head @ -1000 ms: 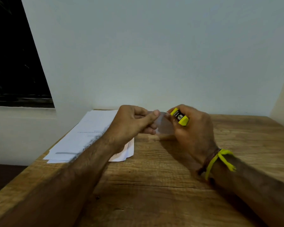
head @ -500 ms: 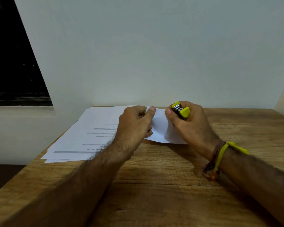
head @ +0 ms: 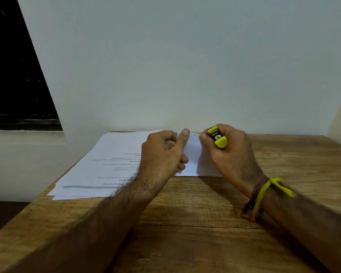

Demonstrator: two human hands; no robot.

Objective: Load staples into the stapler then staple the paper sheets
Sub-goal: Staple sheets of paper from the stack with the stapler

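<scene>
A small yellow and black stapler (head: 217,136) sits in my right hand (head: 227,154), fingers curled round it; the thumb also presses on a white paper sheet (head: 193,154). My left hand (head: 161,154) pinches that same sheet at its far edge between thumb and fingers. The sheet stands partly lifted off the wooden table (head: 195,223) between both hands. A stack of printed paper sheets (head: 106,164) lies flat at the table's left. No staples are visible.
A plain wall rises right behind the table's far edge. A dark window (head: 14,75) is at the left. The table's left edge drops off beside the paper stack. Yellow and brown bands circle my right wrist (head: 262,194).
Both hands have come down from holding the sheet up in the air. Its near edge now rests on the table. The grips look the same.
</scene>
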